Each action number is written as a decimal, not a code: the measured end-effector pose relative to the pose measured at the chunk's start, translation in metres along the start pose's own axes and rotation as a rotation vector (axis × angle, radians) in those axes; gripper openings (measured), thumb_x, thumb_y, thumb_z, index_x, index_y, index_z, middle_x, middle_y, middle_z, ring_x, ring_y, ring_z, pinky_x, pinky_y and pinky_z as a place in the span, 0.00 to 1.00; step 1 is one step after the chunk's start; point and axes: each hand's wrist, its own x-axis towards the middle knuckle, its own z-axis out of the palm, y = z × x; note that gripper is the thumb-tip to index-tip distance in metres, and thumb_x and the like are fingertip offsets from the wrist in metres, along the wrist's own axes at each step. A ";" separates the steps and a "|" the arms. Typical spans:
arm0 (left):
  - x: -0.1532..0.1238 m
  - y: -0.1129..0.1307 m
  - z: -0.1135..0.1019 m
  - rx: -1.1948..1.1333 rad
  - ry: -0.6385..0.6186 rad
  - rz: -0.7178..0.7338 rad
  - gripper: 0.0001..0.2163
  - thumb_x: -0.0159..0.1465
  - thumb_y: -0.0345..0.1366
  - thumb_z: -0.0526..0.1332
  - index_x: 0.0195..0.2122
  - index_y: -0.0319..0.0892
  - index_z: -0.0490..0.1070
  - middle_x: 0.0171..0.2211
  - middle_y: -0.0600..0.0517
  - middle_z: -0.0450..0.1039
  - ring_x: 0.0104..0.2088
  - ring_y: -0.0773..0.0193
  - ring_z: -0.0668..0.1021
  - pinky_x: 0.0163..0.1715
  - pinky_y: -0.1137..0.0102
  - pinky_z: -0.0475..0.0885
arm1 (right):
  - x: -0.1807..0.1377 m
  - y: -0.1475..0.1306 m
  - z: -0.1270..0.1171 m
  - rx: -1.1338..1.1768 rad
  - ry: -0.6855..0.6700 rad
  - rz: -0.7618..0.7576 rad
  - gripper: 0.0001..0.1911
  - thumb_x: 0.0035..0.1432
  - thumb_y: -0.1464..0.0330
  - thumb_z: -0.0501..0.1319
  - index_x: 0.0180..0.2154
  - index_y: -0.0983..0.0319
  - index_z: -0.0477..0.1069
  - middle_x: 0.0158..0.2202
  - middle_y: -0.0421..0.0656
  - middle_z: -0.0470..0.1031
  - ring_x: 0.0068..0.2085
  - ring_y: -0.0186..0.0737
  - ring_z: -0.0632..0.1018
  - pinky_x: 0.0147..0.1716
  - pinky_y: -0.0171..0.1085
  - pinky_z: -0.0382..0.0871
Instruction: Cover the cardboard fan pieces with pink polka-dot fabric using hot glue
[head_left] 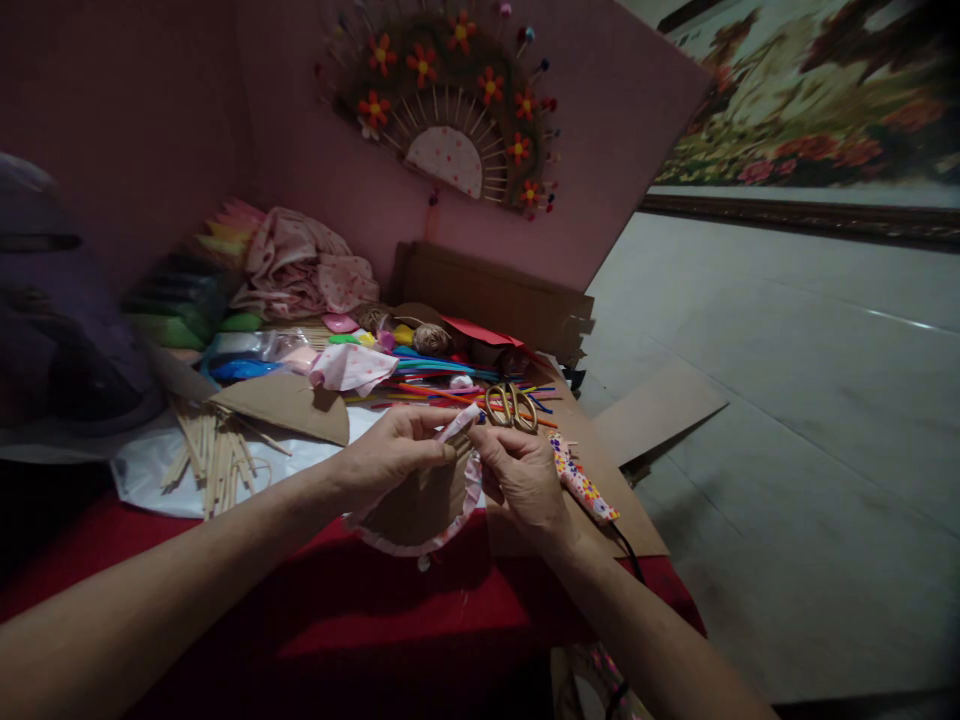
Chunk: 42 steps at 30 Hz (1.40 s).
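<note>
My left hand (390, 455) is closed in a pinch on a strip of pink dotted fabric (459, 422) at the top of a half-round cardboard piece (420, 505). That piece has pink fabric wrapped along its curved edge. My right hand (521, 480) is closed too, its fingers gripping the same cardboard piece from the right. Both hands meet above the red cloth (360, 620). Gold-handled scissors (511, 407) lie just beyond my fingers. A floral-patterned tool with a black cord (583, 487) lies right of my right hand.
Wooden sticks (214, 455) lie on white plastic at left. Coloured sticks (442, 385), a twine ball (432, 339), foam sheets and pink fabric (304, 265) crowd the back. A decorated fan craft (450, 110) hangs on the pink wall. Cardboard sheets (652, 410) overhang the grey floor at right.
</note>
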 end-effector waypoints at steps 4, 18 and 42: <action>0.002 -0.004 -0.002 0.064 0.043 0.023 0.15 0.53 0.31 0.64 0.43 0.43 0.76 0.33 0.52 0.76 0.33 0.64 0.74 0.36 0.70 0.66 | 0.000 0.007 0.001 -0.263 0.090 -0.222 0.17 0.57 0.61 0.61 0.20 0.62 0.69 0.21 0.38 0.64 0.25 0.32 0.64 0.24 0.33 0.57; 0.004 -0.002 -0.005 -0.013 0.047 -0.057 0.17 0.51 0.28 0.62 0.44 0.41 0.74 0.31 0.52 0.75 0.30 0.65 0.74 0.32 0.71 0.66 | 0.003 0.009 0.001 -0.235 0.062 -0.156 0.21 0.61 0.55 0.53 0.22 0.61 0.65 0.21 0.38 0.62 0.22 0.31 0.62 0.23 0.33 0.56; 0.002 -0.006 -0.003 0.166 0.095 -0.043 0.12 0.53 0.37 0.65 0.32 0.40 0.63 0.25 0.56 0.68 0.24 0.69 0.70 0.25 0.73 0.61 | 0.012 -0.010 0.001 0.074 0.049 0.075 0.13 0.48 0.59 0.65 0.27 0.63 0.71 0.20 0.34 0.62 0.18 0.25 0.57 0.13 0.28 0.45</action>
